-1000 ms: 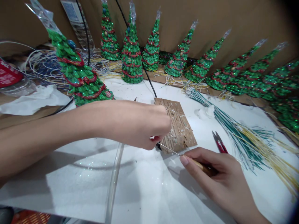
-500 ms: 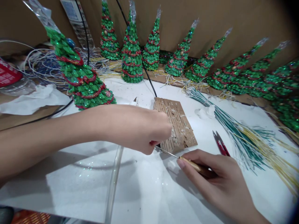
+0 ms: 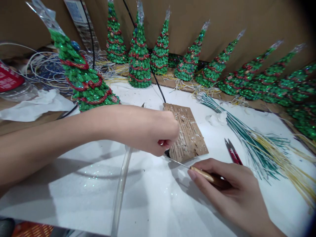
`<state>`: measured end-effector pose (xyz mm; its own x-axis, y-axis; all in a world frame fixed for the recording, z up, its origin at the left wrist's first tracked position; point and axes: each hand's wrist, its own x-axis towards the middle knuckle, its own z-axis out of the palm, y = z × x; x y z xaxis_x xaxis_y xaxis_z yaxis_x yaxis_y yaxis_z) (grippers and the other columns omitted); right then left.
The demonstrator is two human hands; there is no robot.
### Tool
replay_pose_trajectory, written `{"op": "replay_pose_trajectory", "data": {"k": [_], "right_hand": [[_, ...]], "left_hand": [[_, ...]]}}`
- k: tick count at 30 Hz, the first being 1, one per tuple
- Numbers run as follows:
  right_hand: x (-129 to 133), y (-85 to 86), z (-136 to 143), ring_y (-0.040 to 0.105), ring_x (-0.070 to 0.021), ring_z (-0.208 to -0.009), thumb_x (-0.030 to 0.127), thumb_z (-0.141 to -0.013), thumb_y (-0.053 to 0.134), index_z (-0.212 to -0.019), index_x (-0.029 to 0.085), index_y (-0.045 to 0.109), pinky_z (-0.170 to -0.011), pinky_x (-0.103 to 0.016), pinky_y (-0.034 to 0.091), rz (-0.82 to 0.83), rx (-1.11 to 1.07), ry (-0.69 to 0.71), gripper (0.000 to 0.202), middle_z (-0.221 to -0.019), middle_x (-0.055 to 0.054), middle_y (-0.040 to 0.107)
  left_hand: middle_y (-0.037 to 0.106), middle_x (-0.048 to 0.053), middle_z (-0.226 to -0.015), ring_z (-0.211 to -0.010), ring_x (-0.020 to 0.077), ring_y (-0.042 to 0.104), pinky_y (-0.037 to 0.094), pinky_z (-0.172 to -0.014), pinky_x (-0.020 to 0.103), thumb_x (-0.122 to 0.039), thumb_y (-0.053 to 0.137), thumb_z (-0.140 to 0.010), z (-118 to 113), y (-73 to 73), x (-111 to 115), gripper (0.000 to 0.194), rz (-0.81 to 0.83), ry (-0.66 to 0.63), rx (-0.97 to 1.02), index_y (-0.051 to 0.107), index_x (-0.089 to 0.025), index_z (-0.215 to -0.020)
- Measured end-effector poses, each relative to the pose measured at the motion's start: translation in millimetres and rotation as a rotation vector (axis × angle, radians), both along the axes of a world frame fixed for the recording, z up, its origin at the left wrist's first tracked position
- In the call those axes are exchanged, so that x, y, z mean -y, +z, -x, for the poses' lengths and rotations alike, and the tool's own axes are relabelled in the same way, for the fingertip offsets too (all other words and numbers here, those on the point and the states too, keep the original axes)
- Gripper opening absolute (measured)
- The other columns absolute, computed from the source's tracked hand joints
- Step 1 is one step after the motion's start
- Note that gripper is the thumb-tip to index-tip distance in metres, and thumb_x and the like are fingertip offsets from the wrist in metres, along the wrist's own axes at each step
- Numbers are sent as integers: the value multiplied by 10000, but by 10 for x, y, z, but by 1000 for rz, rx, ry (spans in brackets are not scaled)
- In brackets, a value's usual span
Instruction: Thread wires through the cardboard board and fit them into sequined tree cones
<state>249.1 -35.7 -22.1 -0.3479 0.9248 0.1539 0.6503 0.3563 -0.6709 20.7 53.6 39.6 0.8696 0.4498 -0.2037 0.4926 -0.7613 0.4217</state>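
Note:
My left hand (image 3: 158, 131) is closed in a fist at the left edge of a brown corrugated cardboard piece (image 3: 189, 131); a small red bit shows between its fingers, too small to name. In my right hand (image 3: 227, 187) is a thin metal tool with a wooden handle (image 3: 206, 174), its shaft pointing left. The tip ends beside a small dark object just under my left fist. A clear glue stick or tube (image 3: 120, 191) lies on the white sheet (image 3: 153, 204) below my left wrist.
Small green trees (image 3: 140, 62) line the back, with one larger tree (image 3: 84, 75) at left. Red snips (image 3: 233, 151) and bundled green and yellow wires (image 3: 254, 141) lie right. A red-labelled bottle (image 3: 12, 82) and tangled white wires (image 3: 46, 69) are left.
My left hand and forearm have shifted slightly up and left. The small dark object beneath the fist shows more. My right hand with the tool has barely moved.

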Motion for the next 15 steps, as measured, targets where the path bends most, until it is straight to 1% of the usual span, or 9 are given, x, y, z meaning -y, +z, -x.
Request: {"op": "replay_pose_trajectory", "data": {"k": [2, 6, 8, 12, 15], "right_hand": [[-5, 7, 5, 544, -95, -449, 328, -878, 605, -707, 195, 676, -409, -211, 360, 3, -5, -11, 227, -546, 6, 622], [-13, 21, 10, 528, -88, -442, 350, -902, 574, -703, 191, 683, -407, -200, 357, 4, -13, -19, 277, -545, 6, 607], [-14, 25, 7, 523, -89, -442, 359, -901, 574, -700, 192, 682, -406, -199, 353, -1, -10, -24, 283, -541, 7, 598], [-8, 25, -9, 483, -84, -423, 345, -895, 586, -704, 191, 684, -396, -207, 326, -6, -7, -16, 264, -537, 9, 594], [-7, 30, -20, 467, -87, -420, 318, -895, 582, -705, 182, 680, -395, -222, 304, -12, -21, -5, 253, -531, 5, 596]], "left_hand": [[622, 7, -630, -563, 114, 506, 351, -544, 233, -51, 524, -760, 2, 19, -13, 217, -11, 4, 41, 603, -176, -601], [666, 10, -680, -617, 118, 551, 379, -599, 226, -49, 532, -781, -11, 56, -3, 208, 36, 22, 126, 693, -177, -752], [692, 13, -718, -639, 117, 577, 403, -618, 219, -60, 538, -790, -16, 52, -1, 218, 127, 19, 152, 721, -174, -824], [737, 27, -833, -710, 115, 633, 453, -635, 191, -84, 545, -810, -6, -8, -47, 242, 387, 36, 172, 743, -153, -930], [745, 33, -838, -732, 117, 651, 469, -636, 182, -90, 559, -798, 5, -57, -95, 248, 493, 84, 177, 748, -141, -951]]}}
